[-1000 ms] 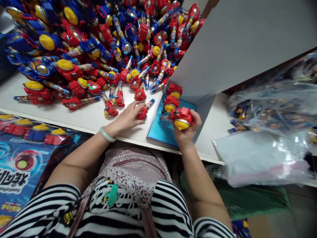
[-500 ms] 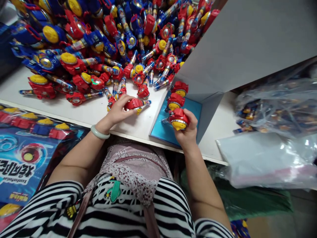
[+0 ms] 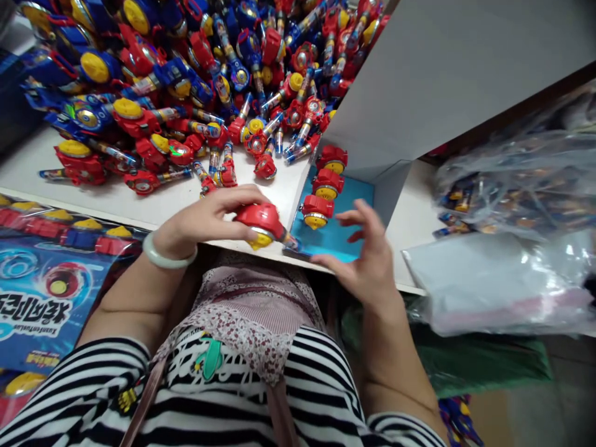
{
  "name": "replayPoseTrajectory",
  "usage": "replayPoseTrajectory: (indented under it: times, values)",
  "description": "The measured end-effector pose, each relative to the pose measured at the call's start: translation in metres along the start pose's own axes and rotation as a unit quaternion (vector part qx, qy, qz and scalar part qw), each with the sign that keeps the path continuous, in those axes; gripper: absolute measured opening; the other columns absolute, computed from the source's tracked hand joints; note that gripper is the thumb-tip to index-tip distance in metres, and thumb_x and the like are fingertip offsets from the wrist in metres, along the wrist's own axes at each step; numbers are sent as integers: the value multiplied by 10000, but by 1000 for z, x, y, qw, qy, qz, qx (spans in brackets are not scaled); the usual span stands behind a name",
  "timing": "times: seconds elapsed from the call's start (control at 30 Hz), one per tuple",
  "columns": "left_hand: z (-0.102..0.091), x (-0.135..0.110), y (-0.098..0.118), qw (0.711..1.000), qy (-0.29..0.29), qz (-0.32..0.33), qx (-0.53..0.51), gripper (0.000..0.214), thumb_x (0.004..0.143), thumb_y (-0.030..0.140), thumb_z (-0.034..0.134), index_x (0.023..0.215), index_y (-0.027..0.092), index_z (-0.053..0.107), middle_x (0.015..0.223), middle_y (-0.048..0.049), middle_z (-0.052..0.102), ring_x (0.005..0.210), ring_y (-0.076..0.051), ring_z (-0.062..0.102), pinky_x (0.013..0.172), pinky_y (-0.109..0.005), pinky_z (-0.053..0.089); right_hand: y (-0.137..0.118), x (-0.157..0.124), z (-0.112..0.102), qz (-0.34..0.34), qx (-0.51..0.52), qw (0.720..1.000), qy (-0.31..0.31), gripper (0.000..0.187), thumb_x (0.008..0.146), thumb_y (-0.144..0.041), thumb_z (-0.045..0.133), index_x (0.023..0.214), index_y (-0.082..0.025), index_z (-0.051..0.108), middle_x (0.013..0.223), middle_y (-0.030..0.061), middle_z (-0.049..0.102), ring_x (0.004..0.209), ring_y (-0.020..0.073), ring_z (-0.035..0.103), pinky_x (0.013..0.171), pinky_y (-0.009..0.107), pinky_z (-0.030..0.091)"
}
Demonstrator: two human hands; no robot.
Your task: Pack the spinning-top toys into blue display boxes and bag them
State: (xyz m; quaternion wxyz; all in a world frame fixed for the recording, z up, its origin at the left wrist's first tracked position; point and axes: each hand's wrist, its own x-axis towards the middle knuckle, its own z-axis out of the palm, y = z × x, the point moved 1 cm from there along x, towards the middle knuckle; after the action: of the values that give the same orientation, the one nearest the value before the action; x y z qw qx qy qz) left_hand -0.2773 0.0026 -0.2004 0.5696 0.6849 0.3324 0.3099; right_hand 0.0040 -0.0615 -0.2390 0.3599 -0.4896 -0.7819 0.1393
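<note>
My left hand (image 3: 209, 214) is closed around a red toy spinning top launcher (image 3: 261, 217) with a yellow tip and a clear, printed tube sticking out to the right. It is held above the table's front edge, left of a blue-bottomed box (image 3: 347, 239). Inside that box, three red toys with yellow tips stand in a row along the left side; the nearest red toy (image 3: 317, 208) is close to my right hand. My right hand (image 3: 365, 254) is open over the box's front part, thumb and fingers apart, with nothing between them.
A large heap of red and blue toys (image 3: 200, 81) covers the back of the white table (image 3: 93, 202). The box's tall grey flap (image 3: 419, 74) rises at the right. Clear plastic bags (image 3: 507, 279) lie farther right. A printed blue package (image 3: 51, 279) is at the lower left.
My right hand has let go of a red toy in the box and opened, moving right. My left hand has lifted its toy from the table and brought it nearer to me.
</note>
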Motion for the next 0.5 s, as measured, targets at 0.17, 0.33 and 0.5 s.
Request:
replayPoseTrajectory:
  times: [0.17, 0.33, 0.5]
  values:
    - [49, 28, 3, 998, -44, 42, -18, 431, 749, 343, 845, 1133, 197, 716, 1027, -74, 675, 870, -200, 627, 796, -312, 516, -11, -18, 9, -28, 52, 998, -14, 802, 918, -357, 670, 1579, -384, 217, 1489, 80, 530, 1251, 260, 637, 994, 441, 599]
    - [54, 56, -46, 980, 50, 123, 151, 475, 813, 367, 802, 1256, 245, 679, 1026, -63, 585, 894, -190, 550, 854, -316, 488, 47, -43, 32, 8, 76, 984, 158, 781, 855, -446, 729, 1485, -363, 273, 1319, 91, 539, 1058, 255, 693, 886, 451, 625]
    - [58, 68, -72, 950, 30, 177, 255, 361, 918, 297, 666, 1277, 278, 691, 1036, -81, 538, 953, -218, 534, 882, -355, 467, 53, -50, 54, -22, 54, 976, 210, 683, 880, -405, 685, 1450, -377, 311, 1256, 77, 537, 999, 235, 676, 842, 427, 621]
